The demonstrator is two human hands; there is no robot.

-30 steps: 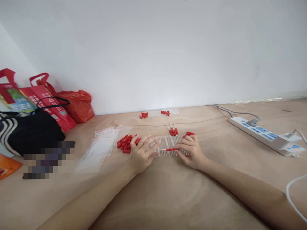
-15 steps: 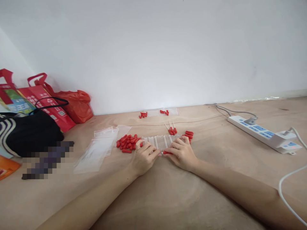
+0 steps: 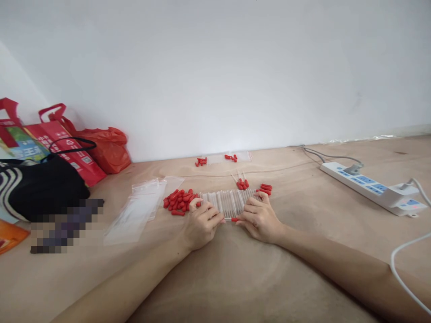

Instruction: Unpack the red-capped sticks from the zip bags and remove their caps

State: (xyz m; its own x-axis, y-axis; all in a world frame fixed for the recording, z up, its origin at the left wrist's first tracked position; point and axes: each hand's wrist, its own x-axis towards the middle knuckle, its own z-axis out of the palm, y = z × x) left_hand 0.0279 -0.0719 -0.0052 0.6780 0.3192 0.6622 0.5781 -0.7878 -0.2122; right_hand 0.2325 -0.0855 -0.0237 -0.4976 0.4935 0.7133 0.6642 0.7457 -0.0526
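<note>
Between my two hands is a thin glass dropper tube [image 3: 228, 219], held level, with a red rubber bulb [image 3: 234, 220] at its right end. My left hand [image 3: 204, 224] is closed around the tube's left part. The fingers of my right hand [image 3: 261, 220] pinch the bulb. How far the bulb sits on the tube I cannot tell. Just behind my hands lies a row of clear glass tubes [image 3: 227, 202]. A heap of red rubber bulbs [image 3: 178, 199] is beside my left hand, and a few more bulbs [image 3: 266, 187] lie beyond my right.
Several droppers with red bulbs [image 3: 243, 184] lie behind the tube row. Clear zip bags [image 3: 134, 211] are at left, another bag [image 3: 215, 159] with small red bulbs near the wall. Shopping bags [image 3: 63, 139] and a black bag [image 3: 47, 188] stand far left; a power strip [image 3: 363, 181] lies right.
My hands have drawn slightly apart and towards me. More of the glass tube and red bulb shows between them now.
</note>
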